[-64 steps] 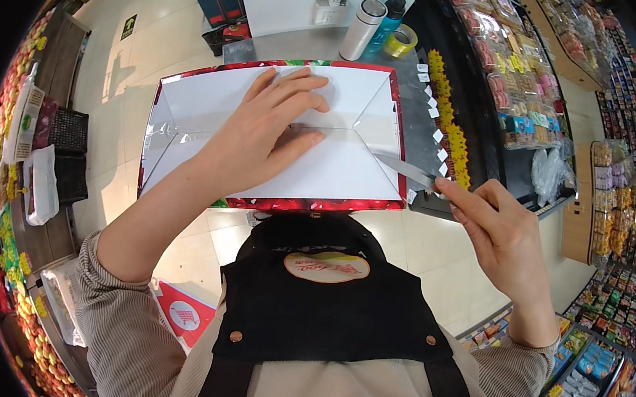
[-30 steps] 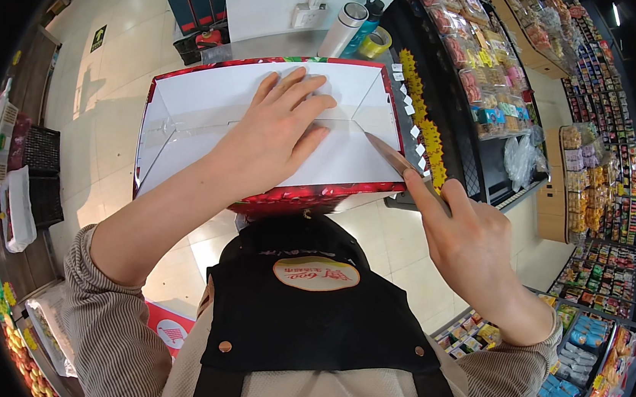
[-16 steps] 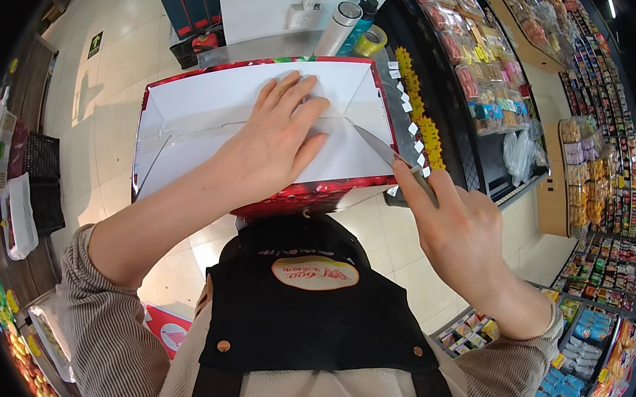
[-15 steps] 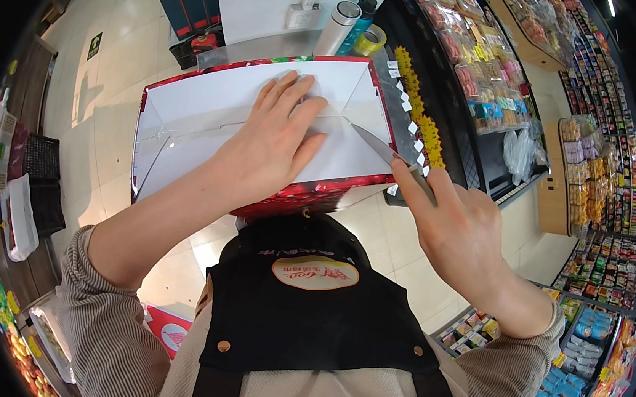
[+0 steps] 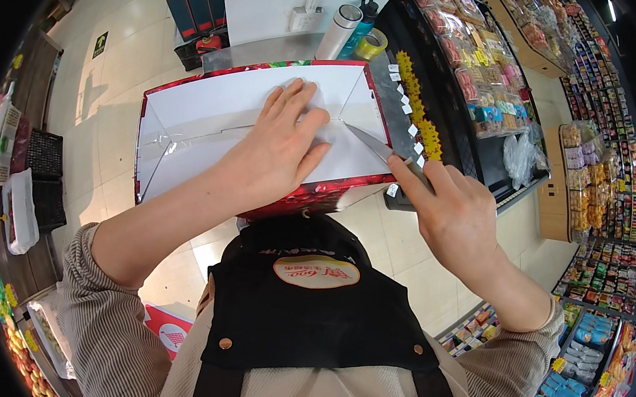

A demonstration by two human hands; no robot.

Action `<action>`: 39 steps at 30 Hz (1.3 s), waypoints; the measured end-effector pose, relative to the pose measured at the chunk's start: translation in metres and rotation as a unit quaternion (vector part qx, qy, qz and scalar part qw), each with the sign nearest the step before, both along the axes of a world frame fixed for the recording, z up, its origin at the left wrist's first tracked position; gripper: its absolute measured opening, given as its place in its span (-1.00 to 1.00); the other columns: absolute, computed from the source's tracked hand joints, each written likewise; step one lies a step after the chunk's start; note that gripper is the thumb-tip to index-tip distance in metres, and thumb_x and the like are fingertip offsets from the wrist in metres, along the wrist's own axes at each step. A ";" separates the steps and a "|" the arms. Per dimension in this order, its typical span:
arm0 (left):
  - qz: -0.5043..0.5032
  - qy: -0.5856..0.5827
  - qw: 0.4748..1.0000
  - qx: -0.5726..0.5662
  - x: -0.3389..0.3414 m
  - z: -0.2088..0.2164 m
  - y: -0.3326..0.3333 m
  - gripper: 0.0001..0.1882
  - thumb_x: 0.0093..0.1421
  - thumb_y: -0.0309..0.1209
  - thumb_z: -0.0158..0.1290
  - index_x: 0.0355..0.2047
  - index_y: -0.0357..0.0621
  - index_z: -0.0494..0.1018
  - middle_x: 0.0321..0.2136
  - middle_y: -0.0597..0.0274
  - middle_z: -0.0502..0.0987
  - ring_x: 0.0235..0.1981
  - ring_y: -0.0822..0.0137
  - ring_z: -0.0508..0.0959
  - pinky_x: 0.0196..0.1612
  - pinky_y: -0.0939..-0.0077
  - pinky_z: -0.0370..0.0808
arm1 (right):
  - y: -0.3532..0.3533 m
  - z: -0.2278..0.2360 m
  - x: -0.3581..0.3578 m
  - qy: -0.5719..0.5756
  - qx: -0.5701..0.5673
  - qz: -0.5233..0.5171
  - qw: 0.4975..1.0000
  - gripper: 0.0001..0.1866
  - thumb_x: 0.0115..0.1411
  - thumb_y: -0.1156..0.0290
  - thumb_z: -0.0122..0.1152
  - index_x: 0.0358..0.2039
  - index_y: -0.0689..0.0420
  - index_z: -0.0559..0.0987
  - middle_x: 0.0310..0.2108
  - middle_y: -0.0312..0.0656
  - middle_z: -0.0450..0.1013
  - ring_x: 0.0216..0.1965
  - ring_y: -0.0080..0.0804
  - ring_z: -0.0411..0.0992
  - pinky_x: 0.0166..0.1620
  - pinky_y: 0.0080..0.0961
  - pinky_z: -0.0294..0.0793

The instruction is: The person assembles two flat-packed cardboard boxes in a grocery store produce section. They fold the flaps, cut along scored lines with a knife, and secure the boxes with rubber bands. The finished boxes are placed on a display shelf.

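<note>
In front of me lies a cardboard box (image 5: 212, 104), white on its folded panels and red printed along its edges and near side. My left hand (image 5: 284, 134) rests flat on the white panels, fingers stretched out toward the far edge. A seam runs lengthwise beside it, with clear tape visible toward the left. My right hand (image 5: 458, 212) grips a knife (image 5: 369, 141) by its dark handle, index finger stretched along it. The blade points left across the box's right end, its tip at the seam near the creased corner flap.
Behind the box stand a white bottle (image 5: 340, 31), a teal bottle (image 5: 360, 28) and a yellow tape roll (image 5: 371, 44). A black shelf (image 5: 490, 85) of packaged food rises at the right. Black crates (image 5: 45, 172) stand at the far left, and a red-black carton (image 5: 194, 3) at the back left.
The view has shifted slightly. My left hand stays pressed on the box, a little nearer me. The knife in my right hand keeps almost the same place, its tip at the seam.
</note>
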State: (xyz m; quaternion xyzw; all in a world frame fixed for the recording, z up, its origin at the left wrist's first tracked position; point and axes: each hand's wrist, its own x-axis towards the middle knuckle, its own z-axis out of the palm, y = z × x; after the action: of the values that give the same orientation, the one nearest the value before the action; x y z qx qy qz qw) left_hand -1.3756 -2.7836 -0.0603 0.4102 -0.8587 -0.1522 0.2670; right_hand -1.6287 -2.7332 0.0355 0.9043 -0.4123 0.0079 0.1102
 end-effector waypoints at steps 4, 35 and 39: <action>-0.005 -0.007 1.000 -0.015 -0.002 -0.001 0.002 -0.72 0.30 -0.42 0.06 -0.02 -0.24 0.36 0.25 -0.29 0.21 0.35 -0.27 0.12 0.38 -0.04 0.10 | -0.002 -0.004 -0.008 -0.004 0.015 0.007 1.000 -0.43 -0.01 0.57 0.21 0.10 0.12 0.51 -0.39 -0.26 0.31 -0.45 -0.43 0.46 -0.52 -0.53 0.43; -0.018 0.021 1.000 -0.004 -0.019 0.014 0.018 -0.42 0.13 -0.19 0.27 0.03 -0.36 0.44 -0.04 -0.04 0.35 0.03 -0.06 0.35 0.08 0.12 0.40 | -0.034 -0.048 -0.059 -0.214 -0.046 0.045 0.975 -0.46 -0.07 0.63 0.31 -0.01 -0.02 0.64 -0.38 -0.25 0.50 -0.47 -0.30 0.50 -0.42 -0.46 0.50; -0.033 0.019 0.999 0.015 -0.023 0.013 0.022 -0.34 0.07 -0.10 0.30 0.02 -0.38 0.43 -0.06 -0.02 0.33 0.03 -0.03 0.34 0.12 0.17 0.36 | -0.053 0.021 -0.112 -0.276 -0.160 -0.082 0.944 -0.62 0.17 0.64 0.23 0.03 0.18 0.60 -0.32 -0.19 0.56 -0.35 -0.39 0.53 -0.31 -0.50 0.53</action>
State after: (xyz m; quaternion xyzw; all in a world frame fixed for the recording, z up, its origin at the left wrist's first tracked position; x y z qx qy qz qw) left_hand -1.3987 -2.7612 -0.0474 0.3830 -0.8638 -0.1819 0.2721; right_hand -1.7410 -2.7865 0.0564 0.8000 -0.4929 0.3143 0.1353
